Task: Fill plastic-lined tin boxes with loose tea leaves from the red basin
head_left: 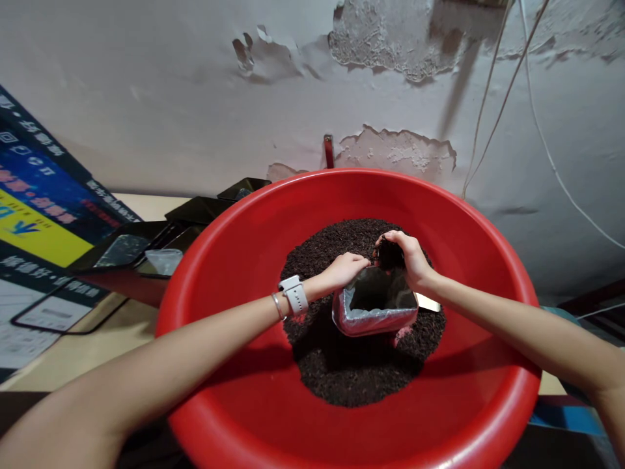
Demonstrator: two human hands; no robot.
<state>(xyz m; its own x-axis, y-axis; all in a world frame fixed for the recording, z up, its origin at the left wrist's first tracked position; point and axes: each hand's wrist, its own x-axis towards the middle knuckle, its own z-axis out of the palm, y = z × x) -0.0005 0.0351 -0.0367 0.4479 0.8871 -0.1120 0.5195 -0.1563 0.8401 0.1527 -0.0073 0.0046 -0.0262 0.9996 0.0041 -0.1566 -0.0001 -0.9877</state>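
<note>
Surrounding pouch [374, 309], red basin [234, 260], black trays [146, 244] leftward

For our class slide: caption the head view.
Right hand drops dark loose leaves into foil bag; left hand steadies it.

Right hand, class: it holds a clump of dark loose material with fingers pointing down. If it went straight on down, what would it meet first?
Most likely the open mouth of the small silver foil-lined bag standing in the big red plastic basin; the right hand hangs right over the bag's far edge, though depth is hard to judge.
</note>
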